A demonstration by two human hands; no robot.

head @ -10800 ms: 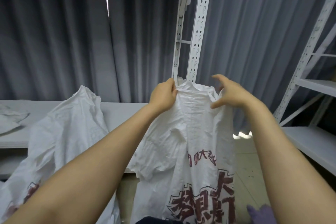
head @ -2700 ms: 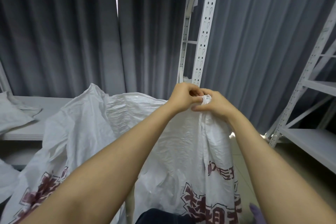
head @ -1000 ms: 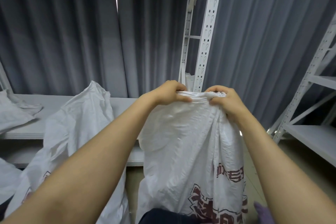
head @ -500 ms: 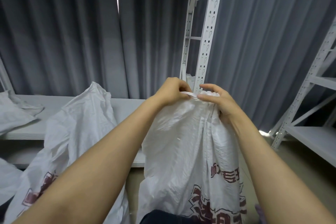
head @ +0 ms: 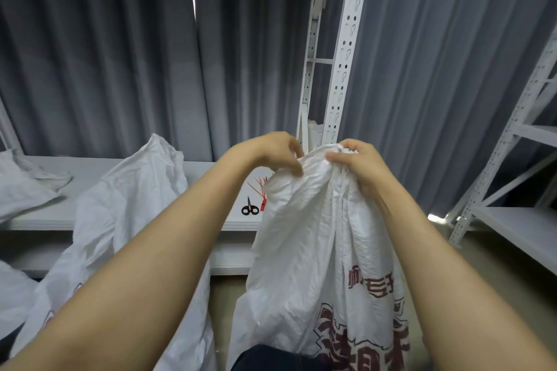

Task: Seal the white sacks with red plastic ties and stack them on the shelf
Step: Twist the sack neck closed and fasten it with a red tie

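Printed white sack mouth gathered within right hand's curled fingers, left hand pinching fabric alongside; no tie fitted, red plastic ties lie on shelf beyond left fingers; stacking outstanding.

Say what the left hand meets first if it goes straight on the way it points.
The sack, probably: the left hand points at its bunched top, seemingly pinching it already, with the right hand beyond.

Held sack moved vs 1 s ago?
Yes. The held sack drew its left edge rightward toward the shelf upright, uncovering the scissors on the shelf.
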